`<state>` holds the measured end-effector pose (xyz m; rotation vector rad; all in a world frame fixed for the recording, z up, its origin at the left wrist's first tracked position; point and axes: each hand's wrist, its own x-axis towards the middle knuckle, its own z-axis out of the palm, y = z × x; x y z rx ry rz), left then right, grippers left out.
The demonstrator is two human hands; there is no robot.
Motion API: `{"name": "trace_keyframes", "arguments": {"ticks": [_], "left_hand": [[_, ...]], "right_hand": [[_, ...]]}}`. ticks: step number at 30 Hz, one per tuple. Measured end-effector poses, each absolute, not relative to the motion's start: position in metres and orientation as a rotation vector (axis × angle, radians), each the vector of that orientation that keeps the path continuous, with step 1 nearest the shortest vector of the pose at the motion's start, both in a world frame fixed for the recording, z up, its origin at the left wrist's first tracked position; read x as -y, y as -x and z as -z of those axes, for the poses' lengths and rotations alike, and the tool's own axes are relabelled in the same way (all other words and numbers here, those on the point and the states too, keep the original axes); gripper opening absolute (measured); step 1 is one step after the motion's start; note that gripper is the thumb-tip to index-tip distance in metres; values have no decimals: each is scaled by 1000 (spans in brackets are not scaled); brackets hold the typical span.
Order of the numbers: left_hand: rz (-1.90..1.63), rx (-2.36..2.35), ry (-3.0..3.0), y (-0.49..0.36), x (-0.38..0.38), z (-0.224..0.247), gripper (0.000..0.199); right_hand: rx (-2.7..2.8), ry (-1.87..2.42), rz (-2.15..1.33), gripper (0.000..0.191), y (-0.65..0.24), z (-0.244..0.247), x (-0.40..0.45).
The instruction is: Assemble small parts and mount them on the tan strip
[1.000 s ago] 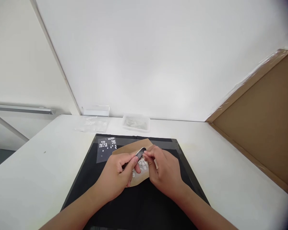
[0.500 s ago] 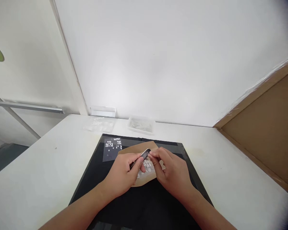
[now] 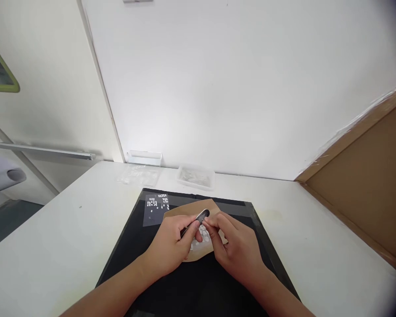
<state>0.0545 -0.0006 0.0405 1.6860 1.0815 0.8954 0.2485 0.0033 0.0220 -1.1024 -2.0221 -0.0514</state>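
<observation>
My left hand [image 3: 174, 237] is closed around a slim black piece with a pale edge and rounded end [image 3: 203, 215], held at a slant. My right hand [image 3: 232, 237] is pinched beside that rounded end; whatever its fingertips hold is too small to make out. Below both hands lies a brown paper sheet [image 3: 204, 205], partly covered by them. Several small whitish pieces [image 3: 203, 234] are spread on it between my hands. The paper rests on a black mat [image 3: 198, 290].
A clear sheet with small white squares [image 3: 156, 207] lies at the mat's far left. Behind it are a flat clear plastic piece [image 3: 137, 175], a clear box [image 3: 145, 158] and a shallow translucent tray [image 3: 196, 177]. Brown board [image 3: 363, 185] edges the white table [image 3: 95, 211] at right.
The view has shifted slightly, so everything sits a little lower. My left hand keeps its grip on the black piece, and my right fingertips have moved slightly down its end.
</observation>
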Motion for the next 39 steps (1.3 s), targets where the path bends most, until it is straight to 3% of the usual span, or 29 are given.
{"name": "trace_keyframes", "arguments": {"ticks": [20,31,39], "left_hand": [[-929,-1149,-1760,-56,4,-40,44],[-998,-1168,-1905,-57,3,-42,42],[-1059,-1154,-1982,-57,3,-42,40]], "right_hand": [[1916,1168,147,17,-241,-20,-7],[1926,1134,-62,19,-239,-25,-6],[1982,1134,0,21,-235,-27,-3]]}}
